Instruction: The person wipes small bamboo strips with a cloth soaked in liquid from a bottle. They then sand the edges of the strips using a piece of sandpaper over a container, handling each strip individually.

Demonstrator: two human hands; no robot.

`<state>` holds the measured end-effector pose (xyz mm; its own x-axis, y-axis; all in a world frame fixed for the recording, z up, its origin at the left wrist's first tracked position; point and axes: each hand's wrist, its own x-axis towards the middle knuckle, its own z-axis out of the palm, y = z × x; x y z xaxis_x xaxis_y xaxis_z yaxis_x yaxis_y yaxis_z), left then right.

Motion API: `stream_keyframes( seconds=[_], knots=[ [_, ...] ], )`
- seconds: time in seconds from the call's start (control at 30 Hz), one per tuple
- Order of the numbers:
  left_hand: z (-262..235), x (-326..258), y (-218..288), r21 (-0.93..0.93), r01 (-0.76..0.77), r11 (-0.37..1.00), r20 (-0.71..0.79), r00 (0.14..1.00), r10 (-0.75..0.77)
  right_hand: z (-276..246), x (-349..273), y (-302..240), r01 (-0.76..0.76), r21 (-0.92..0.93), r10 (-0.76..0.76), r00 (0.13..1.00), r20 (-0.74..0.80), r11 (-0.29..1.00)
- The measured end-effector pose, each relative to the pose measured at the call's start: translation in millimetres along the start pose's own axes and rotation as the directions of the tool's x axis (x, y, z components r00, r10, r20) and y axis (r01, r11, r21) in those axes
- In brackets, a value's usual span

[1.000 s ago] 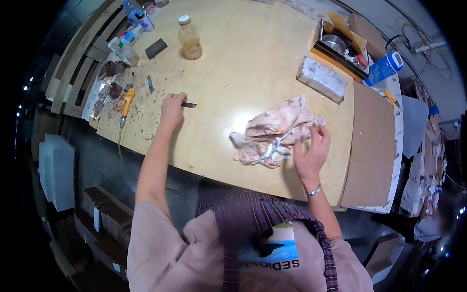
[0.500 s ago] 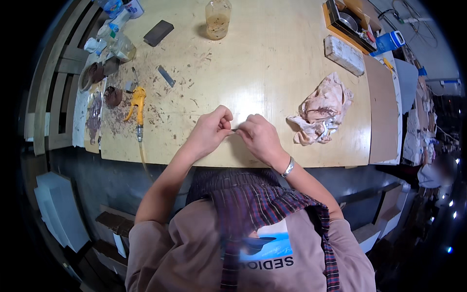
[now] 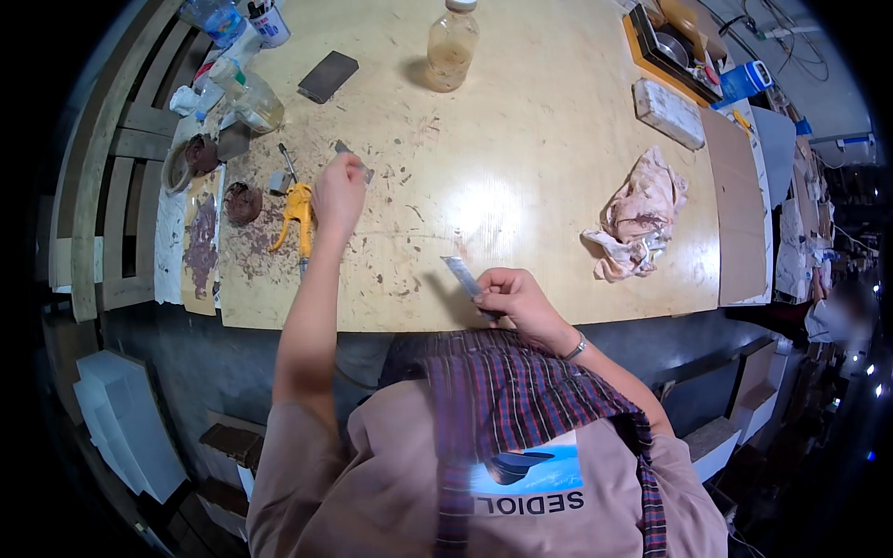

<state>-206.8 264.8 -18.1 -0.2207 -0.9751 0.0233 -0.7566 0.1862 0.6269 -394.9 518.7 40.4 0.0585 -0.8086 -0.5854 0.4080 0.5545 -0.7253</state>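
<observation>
My right hand [image 3: 521, 302], near the table's front edge, pinches a flat, shiny metal strip [image 3: 461, 274] that tilts up to the left. My left hand [image 3: 339, 197] is stretched out to the left part of the table. Its fingers close over a small dark grey strip [image 3: 366, 173], whose ends show on either side of the fingertips. Right beside that wrist lies a yellow air blow gun [image 3: 298, 216]. Brown shavings and crumbs are scattered around it.
A dark rectangular block [image 3: 328, 76] and a jar of cloudy liquid [image 3: 453, 46] stand farther back. To the right lie a stained crumpled cloth [image 3: 642, 219] and a pale block [image 3: 669, 113]. Round brown-smeared containers [image 3: 244, 203] sit at the left.
My hands have parted. The left went forward and left onto the grey strip lying there; the right stays near the front edge, now showing the metal strip's flat face.
</observation>
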Motion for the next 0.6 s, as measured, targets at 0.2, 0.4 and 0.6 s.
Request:
stream_keyframes(
  seconds=[0.2,0.4,0.6],
  knots=[
    [-3,28,1,0.111,-0.026,0.994,-0.112,0.993,0.038,-6,-6,0,0.002,0.006,-0.001,0.995,-0.096,1.000],
    [-22,-56,38,-0.562,0.144,0.814,0.311,0.949,0.047,6,1,-7,0.033,0.125,-0.013,0.988,-0.153,0.992],
    [-15,-123,68,-0.821,0.336,0.461,0.476,0.849,0.228,22,15,-10,0.136,0.028,-0.132,0.984,-0.117,0.990]
  ],
)
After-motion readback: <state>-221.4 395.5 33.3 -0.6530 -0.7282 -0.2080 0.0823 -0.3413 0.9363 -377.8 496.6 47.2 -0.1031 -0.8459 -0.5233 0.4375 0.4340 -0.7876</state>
